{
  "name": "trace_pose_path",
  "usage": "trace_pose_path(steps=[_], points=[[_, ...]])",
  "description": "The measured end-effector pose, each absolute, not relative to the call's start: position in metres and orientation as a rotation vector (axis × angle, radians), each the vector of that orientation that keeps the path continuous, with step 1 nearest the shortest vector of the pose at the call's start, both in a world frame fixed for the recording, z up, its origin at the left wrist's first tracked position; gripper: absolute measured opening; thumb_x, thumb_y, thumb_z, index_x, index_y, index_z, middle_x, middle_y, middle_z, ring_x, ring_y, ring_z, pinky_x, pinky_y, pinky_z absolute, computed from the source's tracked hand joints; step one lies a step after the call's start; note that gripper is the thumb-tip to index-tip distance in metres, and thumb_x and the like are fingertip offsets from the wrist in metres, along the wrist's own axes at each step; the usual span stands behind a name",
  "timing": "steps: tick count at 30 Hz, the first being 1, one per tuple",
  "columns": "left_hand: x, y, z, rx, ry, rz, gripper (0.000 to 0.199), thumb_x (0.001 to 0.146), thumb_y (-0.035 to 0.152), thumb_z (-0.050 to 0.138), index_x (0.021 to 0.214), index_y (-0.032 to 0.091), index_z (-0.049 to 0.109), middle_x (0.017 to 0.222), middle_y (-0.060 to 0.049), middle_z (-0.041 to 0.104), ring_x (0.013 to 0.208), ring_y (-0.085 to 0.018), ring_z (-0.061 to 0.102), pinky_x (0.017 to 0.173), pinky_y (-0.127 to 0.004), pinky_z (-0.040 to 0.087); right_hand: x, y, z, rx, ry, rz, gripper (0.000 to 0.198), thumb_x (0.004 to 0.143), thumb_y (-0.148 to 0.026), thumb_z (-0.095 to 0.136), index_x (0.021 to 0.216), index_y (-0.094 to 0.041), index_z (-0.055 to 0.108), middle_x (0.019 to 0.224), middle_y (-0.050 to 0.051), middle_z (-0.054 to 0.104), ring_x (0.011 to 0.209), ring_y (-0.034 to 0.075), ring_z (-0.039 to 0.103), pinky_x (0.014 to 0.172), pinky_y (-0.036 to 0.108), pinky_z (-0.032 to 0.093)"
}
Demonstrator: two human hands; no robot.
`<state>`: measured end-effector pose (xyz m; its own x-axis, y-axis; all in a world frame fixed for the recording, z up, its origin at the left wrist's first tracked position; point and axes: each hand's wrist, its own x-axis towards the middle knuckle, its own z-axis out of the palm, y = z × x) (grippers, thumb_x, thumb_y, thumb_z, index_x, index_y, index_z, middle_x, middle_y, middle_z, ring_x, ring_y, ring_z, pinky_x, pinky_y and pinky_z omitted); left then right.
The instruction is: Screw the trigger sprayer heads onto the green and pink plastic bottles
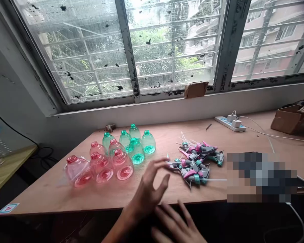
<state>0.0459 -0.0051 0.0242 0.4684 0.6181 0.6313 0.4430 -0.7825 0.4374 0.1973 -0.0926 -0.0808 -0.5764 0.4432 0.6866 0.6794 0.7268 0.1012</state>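
My left hand (152, 185) is over the front part of the table, fingers curved and thumb apart, with nothing in its grasp. Its fingertips come close to the left side of a pile of trigger spray heads (192, 165) in grey, pink and green, with thin clear tubes. Lower down, at the table's front edge, my right hand (177, 226) is slightly blurred, fingers spread and empty. Left of my hands stand several clear pink bottles (123, 167) without tops. Behind them are several clear green bottles (148, 143), also open at the neck.
A white power strip (230, 124) with plugs lies at the back right, near a cardboard box (286, 119). A blurred-out patch (263, 177) covers something at the right front. A small dark object (110, 127) sits by the wall, and a printed marker (7, 209) is at the left corner.
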Motion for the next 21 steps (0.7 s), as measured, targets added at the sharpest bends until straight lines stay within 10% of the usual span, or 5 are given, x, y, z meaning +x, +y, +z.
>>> trace_pose_path(steps=[2, 7, 15, 21], points=[[0.042, 0.012, 0.028, 2.500, 1.107, 1.327, 0.031, 0.099, 0.020, 0.052, 0.130, 0.024, 0.049, 0.148, -0.014, 0.047, 0.144, -0.031, 0.039, 0.118, -0.054, 0.034, 0.216, -0.080, -0.074, -0.950, -2.188, -0.522, 0.049, 0.092, -0.021, 0.060, 0.141, -0.018, 0.054, 0.143, 0.018, 0.061, 0.132, 0.037, 0.056, 0.104, 0.062, 0.049], [0.027, 0.042, -0.002, 2.456, 1.461, 1.402, 0.061, 0.098, 0.018, 0.054, 0.151, 0.021, 0.024, 0.166, -0.017, 0.007, 0.155, -0.038, -0.005, 0.121, -0.068, 0.012, 0.251, -0.058, -0.063, -1.276, -2.009, -0.334, 0.048, 0.100, -0.021, 0.050, 0.146, -0.013, 0.042, 0.143, 0.019, 0.060, 0.133, 0.033, 0.055, 0.105, 0.054, 0.050], [0.022, 0.046, -0.020, 2.393, 1.618, 1.348, 0.086, 0.096, 0.024, 0.058, 0.158, 0.016, -0.002, 0.167, -0.024, -0.008, 0.153, -0.042, -0.011, 0.120, -0.066, 0.021, 0.266, -0.037, -0.073, -1.435, -1.992, -0.331, 0.051, 0.101, -0.032, 0.051, 0.148, -0.016, 0.038, 0.147, 0.019, 0.054, 0.138, 0.037, 0.046, 0.113, 0.064, 0.035], [0.022, 0.046, -0.022, 2.385, 1.609, 1.363, 0.083, 0.096, 0.024, 0.059, 0.157, 0.022, 0.002, 0.164, -0.020, 0.015, 0.155, -0.040, 0.010, 0.120, -0.064, 0.026, 0.278, -0.035, -0.077, -1.459, -1.831, -0.233, 0.046, 0.100, -0.029, 0.049, 0.144, -0.019, 0.040, 0.142, 0.019, 0.056, 0.132, 0.038, 0.052, 0.106, 0.061, 0.045]])
